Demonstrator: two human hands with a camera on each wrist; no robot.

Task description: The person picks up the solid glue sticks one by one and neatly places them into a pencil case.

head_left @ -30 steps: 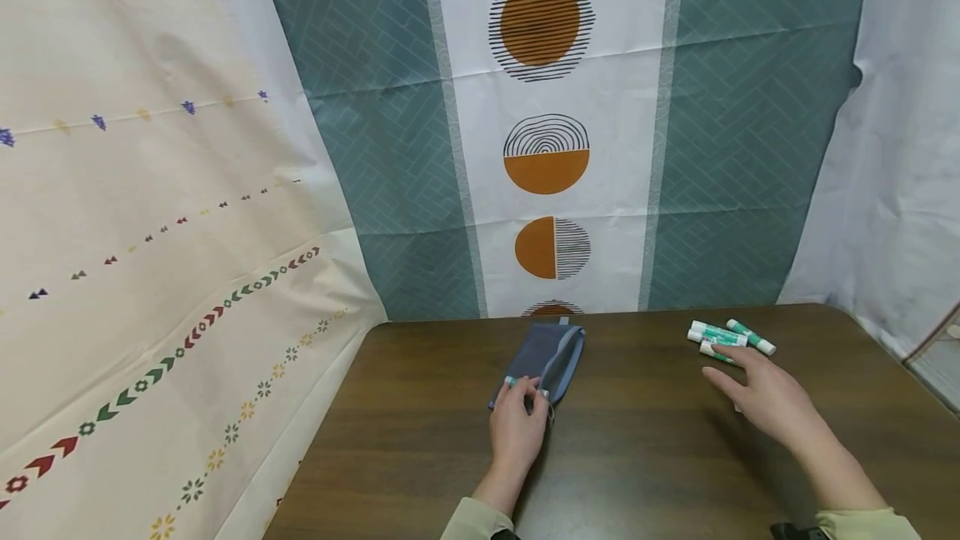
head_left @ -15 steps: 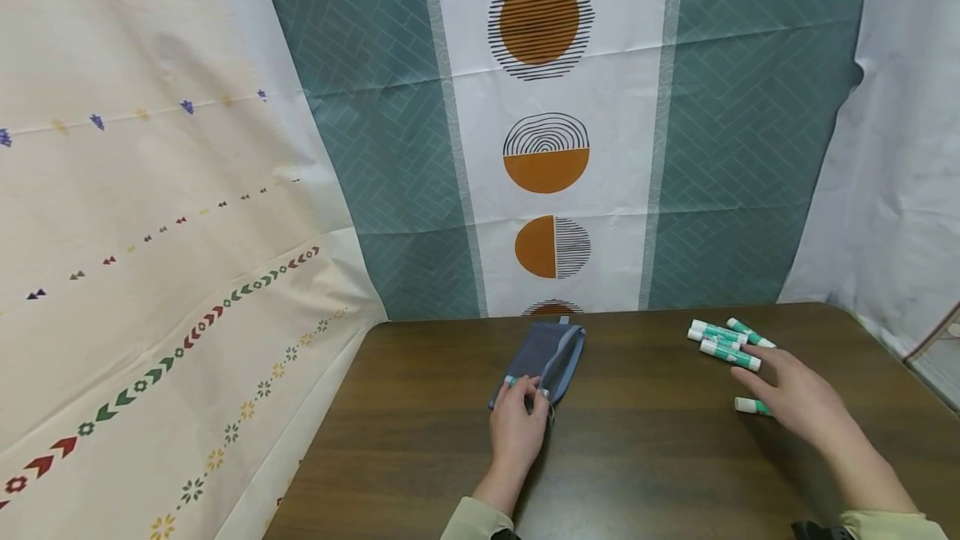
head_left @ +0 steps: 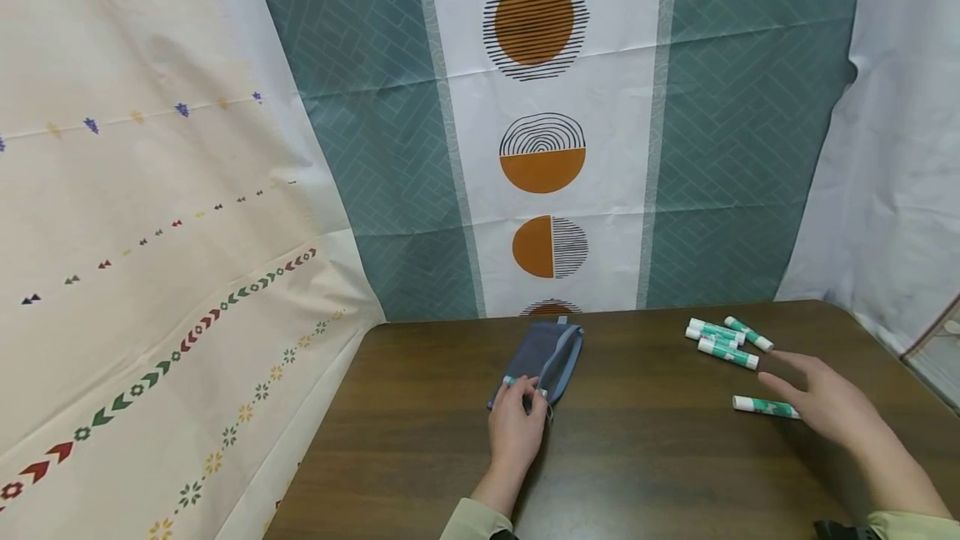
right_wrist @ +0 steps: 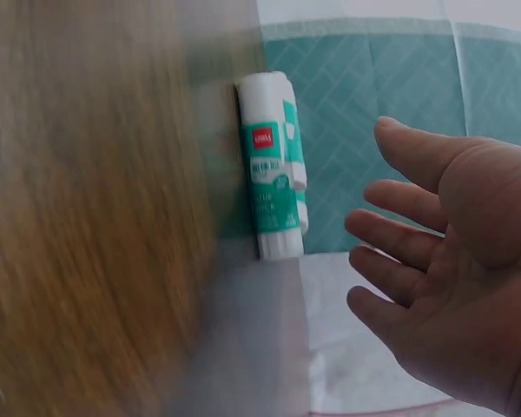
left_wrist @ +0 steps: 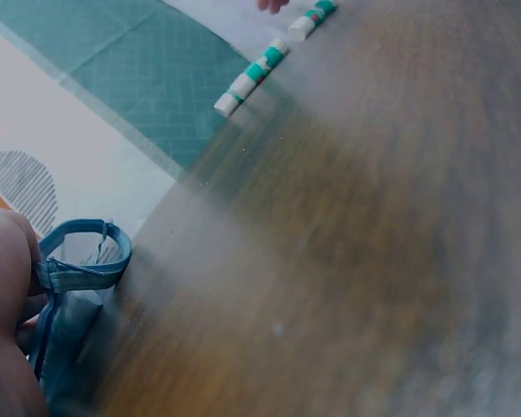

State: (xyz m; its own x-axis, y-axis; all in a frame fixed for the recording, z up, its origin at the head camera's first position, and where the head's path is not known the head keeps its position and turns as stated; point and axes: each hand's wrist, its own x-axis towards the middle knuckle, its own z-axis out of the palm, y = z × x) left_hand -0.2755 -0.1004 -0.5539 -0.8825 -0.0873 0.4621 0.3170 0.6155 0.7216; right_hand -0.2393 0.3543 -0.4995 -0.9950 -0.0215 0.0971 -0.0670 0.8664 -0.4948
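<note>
My left hand (head_left: 517,423) grips the near end of a dark blue zippered pencil pouch (head_left: 528,348), which lies on the table with its light blue zipper edge gaping. Small teal and white bits show at its fingertips. In the left wrist view the pouch's opening (left_wrist: 87,278) stands up beside the fingers. My right hand (head_left: 840,407) hovers at the right with fingers apart and nothing in them. Just left of it lies a single green and white glue stick (head_left: 765,407). Beyond, several more glue sticks (head_left: 727,353) lie in a loose cluster.
The brown wooden table (head_left: 622,457) ends at a patterned green and white curtain (head_left: 540,90) behind. A cream printed cloth (head_left: 225,273) hangs along the left, and a white cloth (head_left: 892,190) hangs along the right.
My right hand has drawn back from the glue stick cluster, toward the right and nearer to me, uncovering the single glue stick. The left hand and pouch have stayed in place.
</note>
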